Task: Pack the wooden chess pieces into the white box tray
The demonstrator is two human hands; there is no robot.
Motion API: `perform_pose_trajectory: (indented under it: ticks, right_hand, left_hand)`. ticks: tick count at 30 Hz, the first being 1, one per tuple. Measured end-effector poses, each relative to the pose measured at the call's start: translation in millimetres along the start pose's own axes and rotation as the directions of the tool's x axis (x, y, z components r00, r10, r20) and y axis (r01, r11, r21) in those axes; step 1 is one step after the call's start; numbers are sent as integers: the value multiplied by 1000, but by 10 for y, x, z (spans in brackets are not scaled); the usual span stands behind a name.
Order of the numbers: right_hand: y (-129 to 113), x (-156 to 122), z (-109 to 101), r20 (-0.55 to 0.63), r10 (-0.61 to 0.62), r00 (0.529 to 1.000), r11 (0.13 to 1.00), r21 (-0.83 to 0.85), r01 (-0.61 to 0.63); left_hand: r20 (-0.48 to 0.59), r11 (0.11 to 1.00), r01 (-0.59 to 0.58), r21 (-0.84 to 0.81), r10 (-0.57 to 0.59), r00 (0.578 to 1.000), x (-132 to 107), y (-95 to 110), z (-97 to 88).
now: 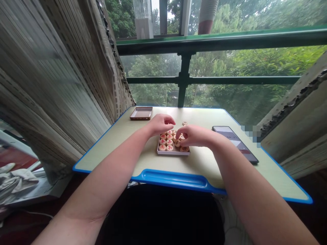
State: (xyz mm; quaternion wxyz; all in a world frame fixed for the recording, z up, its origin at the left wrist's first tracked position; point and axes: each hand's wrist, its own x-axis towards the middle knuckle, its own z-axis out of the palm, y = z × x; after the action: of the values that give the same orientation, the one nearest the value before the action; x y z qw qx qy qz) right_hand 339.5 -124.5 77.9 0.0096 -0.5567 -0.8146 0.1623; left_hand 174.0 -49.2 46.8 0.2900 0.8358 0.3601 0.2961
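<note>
A shallow white-edged box [173, 153] sits on the table with round wooden Chinese chess pieces [169, 142] in rows, red characters on the left ones. My right hand [190, 135] reaches over the box's right side, thumb and fingertips bent down onto a chess piece [177, 143], which looks tilted. Another piece [184, 149] lies in the near right corner. Above the far left corner hovers my left hand [161, 124], its fingers loosely curved with a gap and no piece visible in them. Just beyond the box, a loose chess piece [184, 123] lies on the table, partly hidden by my right hand.
At the table's far left lies a brown-rimmed box lid [141, 113]. A tablet or large phone [235, 143] rests on the right. The pale table [114, 153] has a blue edge and front pen groove [174, 179]. Curtains flank it; a green railing [219, 41] stands behind.
</note>
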Motion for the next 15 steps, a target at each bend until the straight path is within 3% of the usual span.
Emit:
perform_pose_trajectory:
  ticks: [15]
  right_hand:
    - [-14,28,43,-44,-21,999,999,-47,19]
  left_hand:
    - [13,997,-22,76,21,1000,4,-16,12]
